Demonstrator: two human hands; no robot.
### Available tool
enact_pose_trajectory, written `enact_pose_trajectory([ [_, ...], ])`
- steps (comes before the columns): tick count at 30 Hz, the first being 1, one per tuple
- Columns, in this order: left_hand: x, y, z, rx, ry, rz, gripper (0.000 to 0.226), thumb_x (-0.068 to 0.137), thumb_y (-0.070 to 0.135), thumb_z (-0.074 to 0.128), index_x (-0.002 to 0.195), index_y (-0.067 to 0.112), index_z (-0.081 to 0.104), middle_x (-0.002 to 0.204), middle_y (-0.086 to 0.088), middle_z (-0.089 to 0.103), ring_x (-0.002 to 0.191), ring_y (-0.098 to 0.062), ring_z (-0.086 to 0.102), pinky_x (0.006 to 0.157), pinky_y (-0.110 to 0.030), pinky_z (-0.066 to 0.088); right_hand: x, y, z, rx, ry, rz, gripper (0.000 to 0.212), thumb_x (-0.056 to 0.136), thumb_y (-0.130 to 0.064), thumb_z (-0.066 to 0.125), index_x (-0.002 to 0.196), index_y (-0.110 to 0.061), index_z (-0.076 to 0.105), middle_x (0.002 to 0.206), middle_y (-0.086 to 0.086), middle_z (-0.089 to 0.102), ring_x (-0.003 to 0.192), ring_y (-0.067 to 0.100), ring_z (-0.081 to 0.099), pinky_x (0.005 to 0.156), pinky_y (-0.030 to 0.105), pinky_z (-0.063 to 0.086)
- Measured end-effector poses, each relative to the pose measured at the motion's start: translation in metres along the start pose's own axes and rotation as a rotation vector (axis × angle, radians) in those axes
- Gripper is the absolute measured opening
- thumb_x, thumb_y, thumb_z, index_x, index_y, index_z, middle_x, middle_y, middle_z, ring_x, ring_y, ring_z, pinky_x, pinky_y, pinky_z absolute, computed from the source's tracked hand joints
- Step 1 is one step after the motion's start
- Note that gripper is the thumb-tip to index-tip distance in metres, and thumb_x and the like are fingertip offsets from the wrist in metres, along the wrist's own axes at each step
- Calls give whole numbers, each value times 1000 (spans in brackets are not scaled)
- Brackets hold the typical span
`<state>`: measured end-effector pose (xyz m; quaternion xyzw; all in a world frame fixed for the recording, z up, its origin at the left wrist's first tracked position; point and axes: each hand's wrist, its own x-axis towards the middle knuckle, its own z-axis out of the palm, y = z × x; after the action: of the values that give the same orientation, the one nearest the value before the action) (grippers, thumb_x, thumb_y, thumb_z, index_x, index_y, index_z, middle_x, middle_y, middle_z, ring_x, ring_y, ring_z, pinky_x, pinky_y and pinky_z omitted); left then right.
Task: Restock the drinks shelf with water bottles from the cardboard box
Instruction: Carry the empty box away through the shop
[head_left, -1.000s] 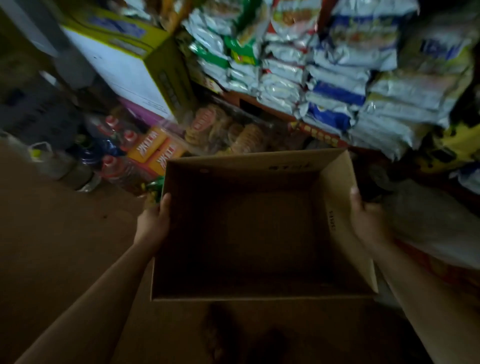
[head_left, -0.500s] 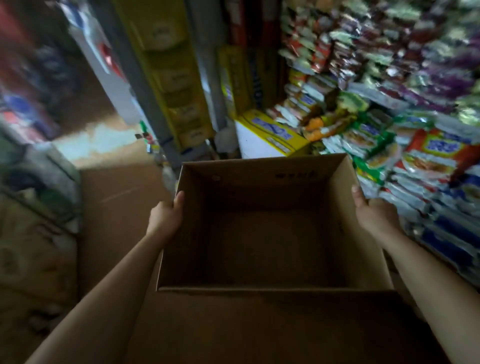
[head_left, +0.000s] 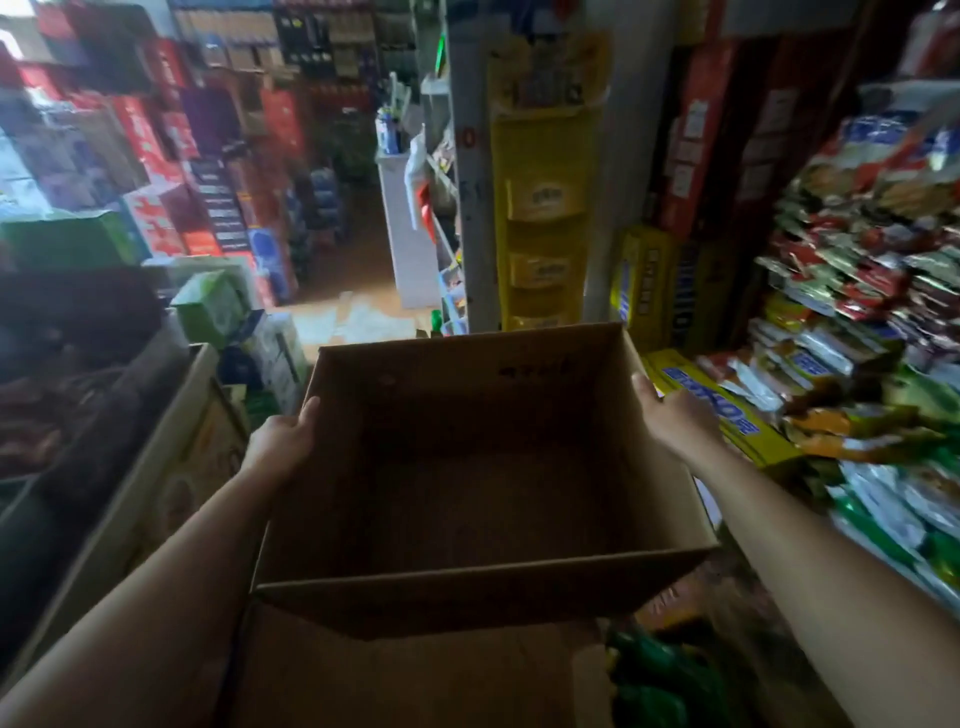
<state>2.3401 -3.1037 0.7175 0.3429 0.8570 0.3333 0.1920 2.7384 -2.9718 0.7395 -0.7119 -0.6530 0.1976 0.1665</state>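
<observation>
The cardboard box (head_left: 483, 467) was held up in front of the person, open at the top, its dark inside showing bare brown card; its near wall sat lowest in view and its far rim reached up toward the aisle. Both forearms stretched forward and slightly inward, one along each side wall; the left hand (head_left: 283, 439) gripped the left wall near its upper edge, thumb hooked over the rim and pointing into the box, the other fingers hidden on the outer face; the right hand (head_left: 675, 415) gripped the right wall likewise, thumb laid over the rim, fingers curled behind the card. The box hung between the two hands, tipped a little so that its floor faced the camera. To the right stood shelves of snack packets (head_left: 857, 312), blurred; just beside the right hand lay a yellow carton (head_left: 727, 415) with blue lettering. Behind the box rose a grey post (head_left: 470, 208) and a yellow hanging rack (head_left: 543, 218); to the left, stacked red and green boxes (head_left: 156, 182), also blurred; another brown carton (head_left: 171, 467) sat low at the left.
</observation>
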Motion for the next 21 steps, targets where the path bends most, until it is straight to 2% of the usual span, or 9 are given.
enact_pose_trajectory([
  [3,39,-8,-21,-21,68,-58,61,94,57,38,72,4,61,90,-21,64,78,-31,61,76,-36,50,37,-51,22,3,-35,-52,80,96,-61,22,115,8,60,122,28,58,116,39,53,92,39,43],
  [6,78,-10,-40,-17,115,-111,60,95,54,39,77,1,60,95,-21,62,82,-30,58,78,-34,46,77,-100,42,-81,-87,-113,87,96,-62,15,116,10,59,127,29,56,125,38,48,104,41,38],
  [10,133,-5,-64,-30,166,-148,58,95,52,41,94,-2,61,99,-20,61,96,-34,60,81,-34,45,123,-170,59,-73,-144,-169,78,100,-55,18,117,10,58,121,27,59,117,37,54,91,37,41],
  [13,183,-11,-79,-26,175,-197,66,93,57,40,108,-3,64,108,-21,64,87,-29,60,73,-30,43,164,-221,81,-49,-174,-201,78,98,-57,16,97,5,64,105,24,63,100,35,60,80,36,42],
  [14,200,-14,-84,-34,188,-205,68,92,59,40,110,-2,64,110,-21,65,89,-30,61,73,-31,44,177,-238,89,-59,-172,-215,79,98,-57,16,97,6,64,105,24,64,100,36,60,79,36,42],
  [17,252,-22,-99,-26,209,-223,66,93,57,39,106,-1,67,110,-23,66,98,-34,61,81,-33,44,209,-286,114,-81,-171,-231,79,98,-58,17,109,6,62,113,25,62,107,37,58,84,37,44],
  [20,310,-24,-109,-5,211,-221,61,95,55,38,96,2,69,104,-20,66,88,-30,58,78,-32,42,242,-334,142,-91,-156,-255,77,99,-56,18,116,6,60,121,26,60,115,37,55,90,37,43],
  [21,333,-25,-112,-11,208,-211,60,96,53,38,96,2,68,101,-20,66,89,-31,58,77,-32,41,255,-351,152,-92,-156,-258,76,99,-56,19,120,6,59,124,26,58,118,37,53,93,37,42],
])
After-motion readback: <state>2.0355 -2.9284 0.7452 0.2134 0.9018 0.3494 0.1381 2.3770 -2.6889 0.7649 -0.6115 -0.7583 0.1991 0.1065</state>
